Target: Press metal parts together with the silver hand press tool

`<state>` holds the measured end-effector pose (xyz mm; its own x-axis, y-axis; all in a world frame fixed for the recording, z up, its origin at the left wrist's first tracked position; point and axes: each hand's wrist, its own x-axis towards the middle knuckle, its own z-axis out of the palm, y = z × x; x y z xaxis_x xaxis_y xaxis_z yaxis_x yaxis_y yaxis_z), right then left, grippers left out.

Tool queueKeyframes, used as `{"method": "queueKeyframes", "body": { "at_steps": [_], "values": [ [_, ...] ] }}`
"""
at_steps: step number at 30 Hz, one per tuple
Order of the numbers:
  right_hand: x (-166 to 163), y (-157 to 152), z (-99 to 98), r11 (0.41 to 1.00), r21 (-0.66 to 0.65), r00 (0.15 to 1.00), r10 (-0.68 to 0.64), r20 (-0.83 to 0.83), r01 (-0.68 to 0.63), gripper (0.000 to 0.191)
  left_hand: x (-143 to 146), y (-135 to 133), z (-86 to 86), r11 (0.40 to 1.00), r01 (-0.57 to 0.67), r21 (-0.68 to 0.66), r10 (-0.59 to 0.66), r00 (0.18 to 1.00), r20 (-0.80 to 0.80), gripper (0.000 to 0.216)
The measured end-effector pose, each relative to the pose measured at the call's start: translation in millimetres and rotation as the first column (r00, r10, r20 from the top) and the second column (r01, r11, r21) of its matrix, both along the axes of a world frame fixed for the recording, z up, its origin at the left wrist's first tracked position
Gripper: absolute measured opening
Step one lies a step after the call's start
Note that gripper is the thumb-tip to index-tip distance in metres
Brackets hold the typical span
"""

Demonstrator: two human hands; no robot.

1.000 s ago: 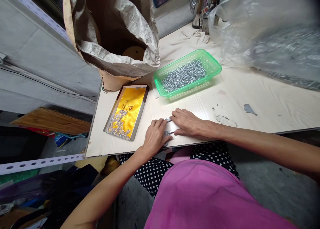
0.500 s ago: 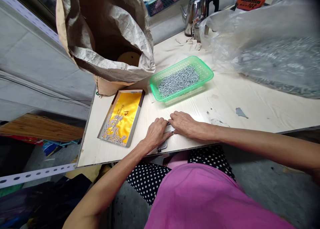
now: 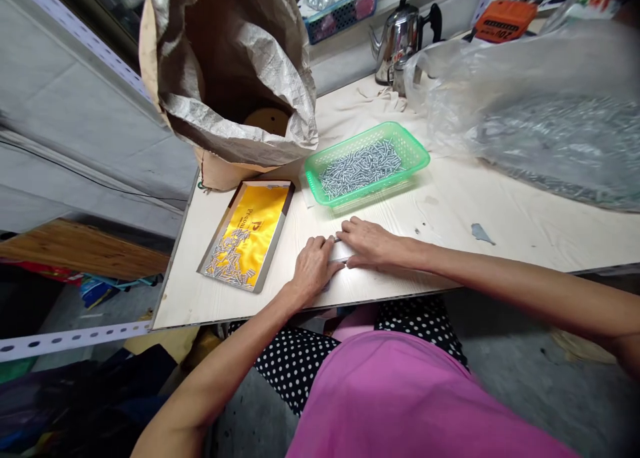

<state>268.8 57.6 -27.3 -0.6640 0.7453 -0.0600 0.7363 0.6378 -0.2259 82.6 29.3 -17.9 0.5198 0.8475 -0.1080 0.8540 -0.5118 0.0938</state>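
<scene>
Near the table's front edge, my left hand (image 3: 313, 265) and my right hand (image 3: 369, 241) grip the two ends of a small flat whitish piece with dark edges (image 3: 341, 251). My fingers are bent round it and hide most of it, so its kind cannot be made out. Just beyond my hands stands a green plastic basket (image 3: 367, 199) with many small silvery metal pins (image 3: 360, 168) in it. Left of my left hand lies a shallow box (image 3: 274, 245) lined with yellow cloth (image 3: 263, 211). More of the metal pins (image 3: 227, 258) are scattered over its near end.
A large open paper sack (image 3: 173, 121) stands at the back left. A clear plastic bag (image 3: 545, 125) full of metal pieces lies on the right. Behind are a steel kettle (image 3: 399, 38), an orange box (image 3: 505, 21) and a blue basket (image 3: 340, 21).
More of the whitish piece shows between my hands, which have moved slightly apart. A grey metal part seen below my left hand is now mostly hidden. The view has shifted a little.
</scene>
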Motion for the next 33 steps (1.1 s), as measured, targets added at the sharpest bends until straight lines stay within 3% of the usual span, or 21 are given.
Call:
{"method": "queueKeyframes", "body": {
  "at_steps": [2, 3, 5, 8, 12, 17, 20, 24, 29, 31, 33],
  "values": [
    [10.2, 7.8, -4.1, 0.998, -0.005, 0.998, 0.054, -0.037, -0.055, 0.062, 1.9, -17.0, -8.9, 0.997, -0.007, 0.072, 0.002, 0.998, 0.067, 0.047],
    [14.3, 10.8, -6.2, 0.997, -0.013, 0.995, 0.079, -0.058, -0.08, 0.059, 3.7, -26.6, -13.7, 0.995, 0.007, 0.1, -0.017, 0.995, 0.101, 0.047],
    [18.8, 14.2, -9.8, 0.995, -0.022, 0.991, 0.092, -0.092, -0.095, 0.042, 8.6, -45.3, -22.9, 0.99, 0.042, 0.131, -0.063, 0.986, 0.154, 0.049],
    [15.9, 15.5, -13.6, 0.999, 0.037, 0.998, 0.003, -0.063, -0.001, 0.022, 15.7, -64.7, -32.7, 0.992, 0.071, 0.109, -0.093, 0.972, 0.218, 0.057],
    [6.9, 29.5, -16.9, 0.989, 0.139, 0.999, -0.037, -0.021, 0.04, 0.015, 18.5, -72.1, -36.8, 0.996, 0.084, 0.028, -0.088, 0.951, 0.295, 0.056],
    [-11.9, 42.0, -8.5, 0.985, 0.15, 0.996, -0.087, 0.036, 0.081, 0.017, 18.1, -70.9, -35.6, 0.998, 0.055, 0.002, -0.052, 0.93, 0.364, 0.055],
    [-41.6, 23.8, 1.1, 0.985, 0.149, 0.996, 0.093, -0.009, -0.091, 0.017, 18.6, -71.5, -38.8, 0.998, 0.057, 0.003, -0.054, 0.922, 0.383, 0.058],
    [-85.4, -2.5, 6.0, 0.9, 0.125, 0.906, 0.422, -0.01, -0.418, 0.013, 18.5, -74.4, -47.2, 0.998, 0.036, -0.043, -0.015, 0.913, 0.407, 0.061],
    [-106.0, -7.4, 1.9, 0.826, 0.203, 0.845, 0.534, 0.015, -0.526, 0.015, 17.1, -77.4, -51.1, 0.997, 0.013, -0.071, 0.021, 0.888, 0.459, 0.062],
    [-105.6, -8.9, 3.9, 0.786, 0.222, 0.801, 0.598, -0.037, -0.577, 0.016, 16.8, -78.1, -53.2, 0.997, 0.002, -0.072, 0.032, 0.882, 0.47, 0.063],
    [-102.6, -13.6, 11.6, 0.786, 0.255, 0.78, 0.608, -0.148, -0.564, 0.016, 16.6, -78.9, -56.4, 0.998, -0.001, -0.068, 0.033, 0.883, 0.467, 0.061]
  ]
}}
